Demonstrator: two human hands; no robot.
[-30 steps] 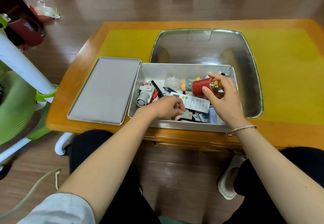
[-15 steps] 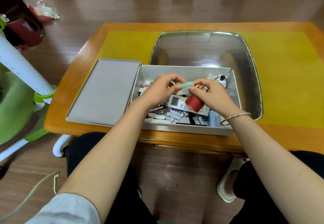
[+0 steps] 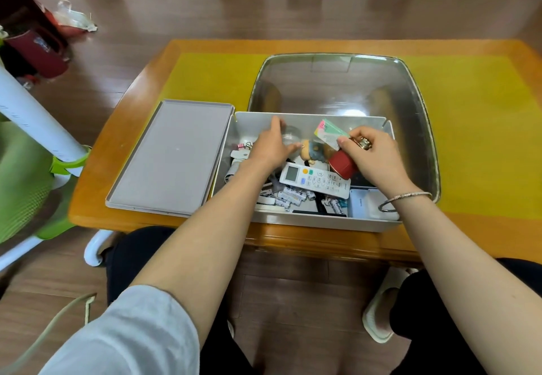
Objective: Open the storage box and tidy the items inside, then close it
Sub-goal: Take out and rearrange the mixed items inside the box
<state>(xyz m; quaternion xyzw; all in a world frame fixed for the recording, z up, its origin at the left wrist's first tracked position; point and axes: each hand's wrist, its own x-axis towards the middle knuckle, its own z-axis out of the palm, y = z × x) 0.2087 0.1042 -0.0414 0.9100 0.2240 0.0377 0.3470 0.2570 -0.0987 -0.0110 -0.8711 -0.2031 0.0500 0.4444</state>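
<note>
The grey storage box (image 3: 316,218) stands open at the table's near edge, and its flat lid (image 3: 171,156) lies beside it on the left. Inside lie a white remote control (image 3: 315,180), a small figurine (image 3: 313,151), several batteries (image 3: 289,197) and other small items. My right hand (image 3: 374,154) grips a red cylinder with a gold cap (image 3: 343,164) and pinches a green and pink packet (image 3: 330,133) over the box's right half. My left hand (image 3: 271,149) reaches into the far left of the box, fingers extended towards a clear round container (image 3: 290,134).
A large clear plastic tub (image 3: 422,105) stands right behind the box on the yellow mat of the wooden table (image 3: 187,61). A green and white chair (image 3: 26,169) is at the left. My knees and a slipper (image 3: 378,313) are below the table edge.
My left hand passed the green packet to my right hand, then moved to the far left of the box. My right hand keeps the red cylinder and has shifted slightly right.
</note>
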